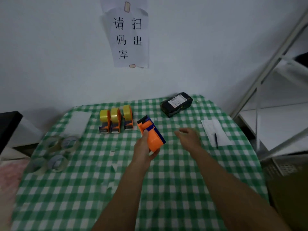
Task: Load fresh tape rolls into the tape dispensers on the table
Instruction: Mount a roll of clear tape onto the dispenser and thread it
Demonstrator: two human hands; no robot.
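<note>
My left hand (144, 148) grips an orange and blue tape dispenser (150, 132) with no roll in it, held above the middle of the table. To its right, my right hand (189, 136) hovers with fingers spread and nothing in it. Three orange dispensers (116, 120) carrying yellow tape rolls stand in a row at the back, left of centre. Several clear tape rolls (53, 153) lie flat near the table's left edge.
The table wears a green and white checked cloth (133, 189). A black device (176, 104) lies at the back right, and a paper with a pen (216, 140) at the right. White paper (77, 121) lies back left. A metal shelf frame (266, 77) stands right.
</note>
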